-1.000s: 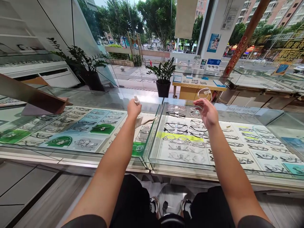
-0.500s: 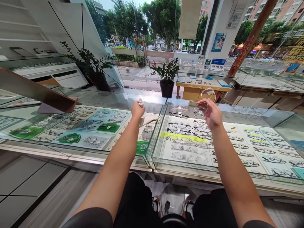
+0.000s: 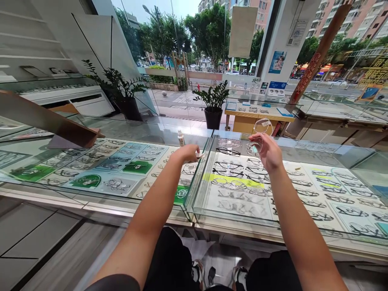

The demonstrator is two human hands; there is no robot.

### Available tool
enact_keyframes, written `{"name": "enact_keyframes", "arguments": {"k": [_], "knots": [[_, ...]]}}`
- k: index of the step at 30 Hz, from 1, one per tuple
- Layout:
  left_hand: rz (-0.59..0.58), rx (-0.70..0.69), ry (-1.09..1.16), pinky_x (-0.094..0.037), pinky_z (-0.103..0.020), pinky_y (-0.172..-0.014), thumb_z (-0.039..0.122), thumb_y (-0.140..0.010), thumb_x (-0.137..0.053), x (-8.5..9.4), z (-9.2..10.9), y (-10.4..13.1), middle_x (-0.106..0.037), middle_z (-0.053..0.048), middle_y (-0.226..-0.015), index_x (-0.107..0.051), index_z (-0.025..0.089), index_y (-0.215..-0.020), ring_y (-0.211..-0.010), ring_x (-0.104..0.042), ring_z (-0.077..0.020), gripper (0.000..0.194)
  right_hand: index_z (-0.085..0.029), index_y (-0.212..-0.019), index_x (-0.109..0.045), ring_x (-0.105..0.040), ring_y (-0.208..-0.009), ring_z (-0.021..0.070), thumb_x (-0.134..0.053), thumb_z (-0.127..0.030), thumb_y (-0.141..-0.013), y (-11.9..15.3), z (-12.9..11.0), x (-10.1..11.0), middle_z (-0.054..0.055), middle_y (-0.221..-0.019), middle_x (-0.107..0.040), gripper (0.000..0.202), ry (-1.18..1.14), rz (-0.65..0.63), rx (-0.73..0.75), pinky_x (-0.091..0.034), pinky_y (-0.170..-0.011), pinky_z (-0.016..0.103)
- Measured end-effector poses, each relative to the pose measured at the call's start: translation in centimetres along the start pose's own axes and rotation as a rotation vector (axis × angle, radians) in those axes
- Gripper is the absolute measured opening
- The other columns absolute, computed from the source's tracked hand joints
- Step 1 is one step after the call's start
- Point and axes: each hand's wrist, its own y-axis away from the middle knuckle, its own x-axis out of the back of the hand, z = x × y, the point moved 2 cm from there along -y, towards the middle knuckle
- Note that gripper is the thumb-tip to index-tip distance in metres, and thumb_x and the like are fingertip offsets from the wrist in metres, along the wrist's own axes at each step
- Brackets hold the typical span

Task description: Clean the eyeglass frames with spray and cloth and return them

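Two hands — left released bottle, curled at cloth, grip unclear, right pinching glasses

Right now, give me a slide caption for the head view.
Over glass cases, the right hand holds clear glasses; the left hand is beside an upright bottle.

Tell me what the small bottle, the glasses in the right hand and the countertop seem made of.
Small bottle: probably plastic, smooth and whitish. Glasses: see-through lenses, glass or plastic; the thin pale rim could be plastic or metal. Countertop: polished glass, since eyeglass frames show through it and light glints off it.
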Motion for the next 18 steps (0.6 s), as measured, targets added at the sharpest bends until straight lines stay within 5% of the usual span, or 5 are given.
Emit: {"name": "enact_keyframes", "arguments": {"k": [7, 14, 18], "knots": [[0.142, 0.027, 0.147, -0.047, -0.034, -0.079, 0.028, -0.078, -0.078, 0.1, -0.5, -1.0, -0.077, -0.015, -0.099, -0.068, 0.019, -0.084, -0.090, -0.067, -0.0288, 0.015, -0.026, -0.093, -0.084, -0.069, -0.104, 0.0207, -0.069, -0.041, -0.097, 0.3, -0.1, -0.6, 0.005, -0.104, -0.079, 0.022, 0.000, -0.033, 0.014, -0.051, -0.099, 0.034], [0.396, -0.099, 0.504, -0.041, -0.029, -0.067, 0.043, -0.099, -0.052, 1.3, 1.9, 0.2, -0.068, -0.007, -0.085, -0.056, 0.020, -0.084, -0.075, -0.060, -0.0202, 0.028, -0.026, -0.097, -0.084, -0.068, -0.108, 0.0244, -0.066, -0.045, -0.100, 0.8, -0.1, -1.5, 0.006, -0.106, -0.079, 0.026, 0.066, -0.084, 0.037, -0.050, -0.107, 0.041], [0.312, -0.211, 0.880, -0.044, -0.028, -0.064, 0.054, -0.096, -0.060, 0.4, 4.8, 1.4, -0.067, -0.004, -0.083, -0.064, 0.020, -0.095, -0.069, -0.059, -0.0172, 0.035, -0.027, -0.097, -0.084, -0.067, -0.114, 0.0261, -0.065, -0.047, -0.100, 1.2, 0.3, -2.6, 0.006, -0.109, -0.079, 0.028, 0.072, -0.123, 0.020, -0.051, -0.105, 0.042]]}}
